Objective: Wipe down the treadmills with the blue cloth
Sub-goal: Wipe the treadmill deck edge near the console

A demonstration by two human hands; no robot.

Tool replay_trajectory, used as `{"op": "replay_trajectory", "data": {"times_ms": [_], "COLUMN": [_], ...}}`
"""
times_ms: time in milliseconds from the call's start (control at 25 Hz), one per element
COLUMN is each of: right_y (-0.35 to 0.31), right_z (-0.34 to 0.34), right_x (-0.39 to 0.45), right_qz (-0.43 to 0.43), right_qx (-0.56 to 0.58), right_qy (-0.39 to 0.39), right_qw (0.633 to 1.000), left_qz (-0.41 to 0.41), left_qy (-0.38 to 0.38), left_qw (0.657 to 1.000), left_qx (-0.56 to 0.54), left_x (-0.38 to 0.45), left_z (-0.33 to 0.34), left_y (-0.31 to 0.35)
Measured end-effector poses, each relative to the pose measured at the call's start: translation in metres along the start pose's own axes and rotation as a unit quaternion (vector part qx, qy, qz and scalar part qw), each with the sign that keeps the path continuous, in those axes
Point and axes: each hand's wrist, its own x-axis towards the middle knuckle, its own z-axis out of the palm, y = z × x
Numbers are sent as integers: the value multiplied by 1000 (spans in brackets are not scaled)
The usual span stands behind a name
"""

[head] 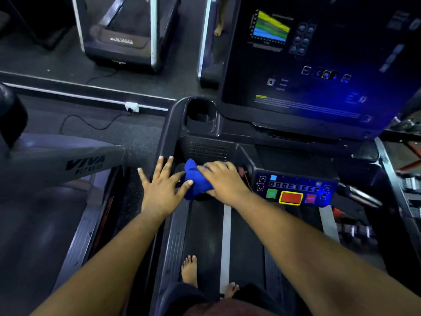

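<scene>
I stand barefoot on the belt of a dark treadmill (205, 224). A bunched blue cloth (194, 179) lies on the left part of its console tray (205, 151), below a vented panel. My right hand (222, 179) lies on top of the cloth with fingers bent over it, pressing it down. My left hand (163, 184) is spread flat with straight fingers on the tray's left rim, its thumb touching the cloth's left edge.
A cup holder (201, 115) sits behind the tray, and a large dark screen (319, 65) rises at the right. A button panel (293, 190) with green and red keys is right of my hand. A second treadmill (68, 165) stands left; a wall socket (132, 106) and cable lie beyond.
</scene>
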Motion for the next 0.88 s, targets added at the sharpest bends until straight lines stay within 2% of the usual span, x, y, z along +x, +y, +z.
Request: {"op": "replay_trajectory", "data": {"times_ms": [80,160,280,360,400,480,560,600,720,880], "right_y": [2,12,39,68,83,111,141,157,205,255], "right_z": [6,4,6,11,15,21,29,34,40,43], "right_x": [-33,-60,-110,-152,-173,-209,-240,-254,-291,-321], "right_qz": [-12,-7,16,35,63,119,163,186,232,267], "right_qx": [26,67,129,209,287,465,592,618,621,541], "right_qy": [90,150,177,173,156,120,120,127,152,246], "right_qw": [996,986,976,962,943,869,780,754,733,759], "left_qz": [1,12,32,44,54,69,74,74,64,40], "left_qy": [11,-10,-94,-153,-180,-230,-264,-268,-276,-289], "left_qw": [998,983,893,840,822,804,801,806,806,792], "left_qx": [-61,-185,-440,-518,-537,-544,-532,-523,-519,-537], "left_x": [-2,-10,-24,-27,-28,-25,-23,-22,-18,-3], "left_z": [-1,2,6,7,9,12,20,25,37,57], "left_y": [15,37,91,136,159,204,250,273,342,410]}}
